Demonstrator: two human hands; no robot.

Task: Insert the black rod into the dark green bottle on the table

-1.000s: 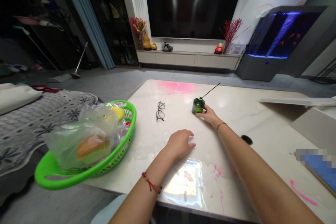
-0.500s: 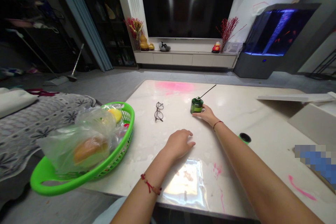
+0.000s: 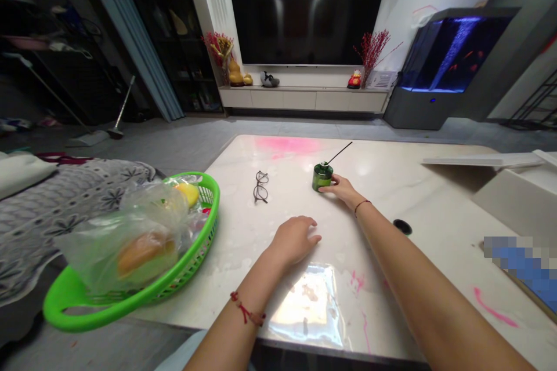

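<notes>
Your head has turned a little to the right, so the green jar point(image 3: 322, 177) and the green basket point(image 3: 208, 214) to its left now sit further left in your view. The jar's black stick point(image 3: 339, 152) looks shorter. The dark ring point(image 3: 402, 226) right of the jar shows no green edge now.

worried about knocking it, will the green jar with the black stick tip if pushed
The green jar looks squat, so probably resists tipping. Its glossy side may slip under the right hand. The thin black stick could snag.
</notes>
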